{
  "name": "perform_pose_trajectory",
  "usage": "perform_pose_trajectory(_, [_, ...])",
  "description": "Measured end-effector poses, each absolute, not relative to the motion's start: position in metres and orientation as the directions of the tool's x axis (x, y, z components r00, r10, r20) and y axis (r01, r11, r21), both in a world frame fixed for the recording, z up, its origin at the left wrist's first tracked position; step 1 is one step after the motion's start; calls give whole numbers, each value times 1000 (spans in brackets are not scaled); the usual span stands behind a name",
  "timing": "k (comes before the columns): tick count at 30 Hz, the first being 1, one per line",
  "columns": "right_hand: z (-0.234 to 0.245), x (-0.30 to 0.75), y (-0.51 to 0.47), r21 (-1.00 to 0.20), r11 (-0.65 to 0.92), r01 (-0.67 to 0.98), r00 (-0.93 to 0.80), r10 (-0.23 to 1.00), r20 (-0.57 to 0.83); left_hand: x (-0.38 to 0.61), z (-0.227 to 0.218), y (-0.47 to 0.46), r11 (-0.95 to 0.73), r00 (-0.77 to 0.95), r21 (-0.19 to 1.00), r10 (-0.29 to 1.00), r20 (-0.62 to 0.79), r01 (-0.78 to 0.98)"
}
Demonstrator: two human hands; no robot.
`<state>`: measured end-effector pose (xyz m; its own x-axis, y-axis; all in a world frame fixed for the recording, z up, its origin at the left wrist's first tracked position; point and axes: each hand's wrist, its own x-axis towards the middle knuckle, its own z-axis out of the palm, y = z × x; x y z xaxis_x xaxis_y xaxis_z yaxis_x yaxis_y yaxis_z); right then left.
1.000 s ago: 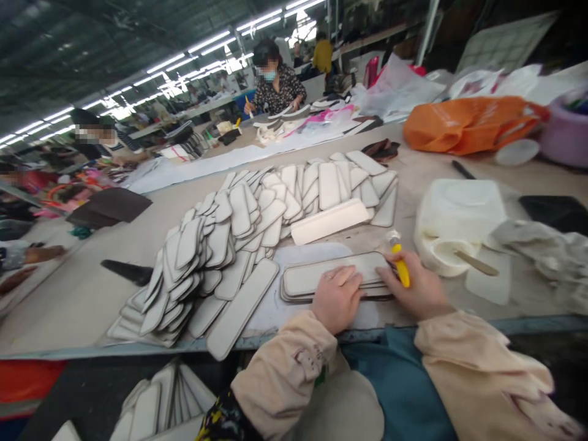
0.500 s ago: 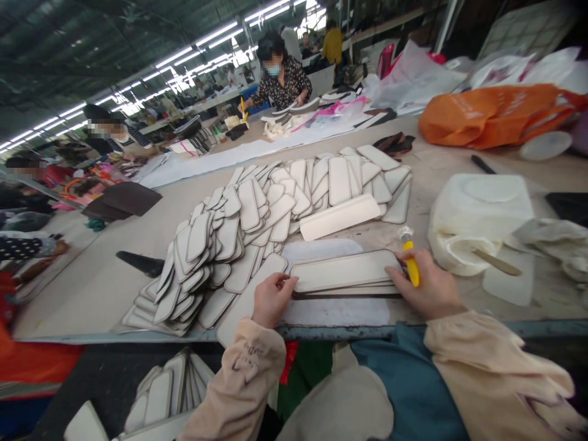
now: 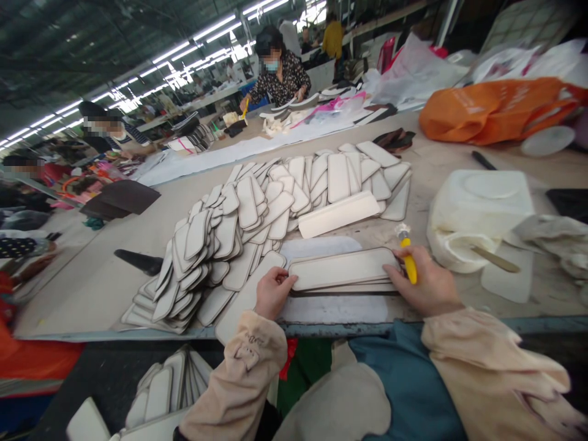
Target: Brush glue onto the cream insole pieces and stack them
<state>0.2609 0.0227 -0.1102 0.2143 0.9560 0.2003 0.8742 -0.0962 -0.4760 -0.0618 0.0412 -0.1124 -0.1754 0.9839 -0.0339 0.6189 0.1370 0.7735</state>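
Note:
A long pale panel (image 3: 340, 269) with rounded corners and dark edges lies on a small stack of similar panels at the table's front. My left hand (image 3: 274, 291) pinches its left end between thumb and fingers. At the other end, the thumb of my right hand (image 3: 425, 278) presses on the panel's edge. That same hand is closed round a yellow-handled brush (image 3: 408, 260), its whitish bristles pointing up and away from me. Under the stack lies a white sheet (image 3: 335, 310). A loose pale strip (image 3: 340, 214) rests just behind it.
A large heap of pale panels (image 3: 248, 202) spreads behind and left. On the right stands a cut-open white jug (image 3: 487, 202) with a flat stick (image 3: 496, 258) in its opening. Beyond are an orange bag (image 3: 496, 113) and a co-worker (image 3: 282, 76). More panels (image 3: 160, 392) lie below the table edge.
My view has shifted very slightly. Both hands stay at the two ends of the panel, and the brush stays in my right hand.

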Motion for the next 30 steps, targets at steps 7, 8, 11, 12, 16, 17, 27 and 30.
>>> perform_pose_trajectory(7, [-112,262,23,-529,-84,844,211,960,184,-62,-113,41,135,-169,790,985,-41,597])
perform_pose_trajectory(8, [-113,263,23,-533,-74,843,206,960,192,-62,-112,41,135,-169,792,985,-41,595])
perform_pose_trajectory(11, [-114,263,23,-535,-71,842,205,959,196,-61,-112,40,138,-175,798,984,-42,586])
perform_pose_trajectory(12, [-114,263,23,-535,-74,842,205,960,190,-61,-112,40,138,-174,798,984,-42,587])
perform_pose_trajectory(16, [-114,262,23,-522,-104,846,217,963,161,-61,-113,41,127,-160,789,986,-37,601])
perform_pose_trajectory(17, [-114,262,23,-516,-108,849,220,962,160,-61,-113,41,125,-159,789,987,-36,601])
perform_pose_trajectory(27, [-112,261,23,-493,-89,865,209,959,193,-61,-113,41,124,-159,798,987,-36,590])
perform_pose_trajectory(30, [-112,260,24,-488,-92,868,206,961,185,-62,-113,41,121,-163,800,986,-29,588])
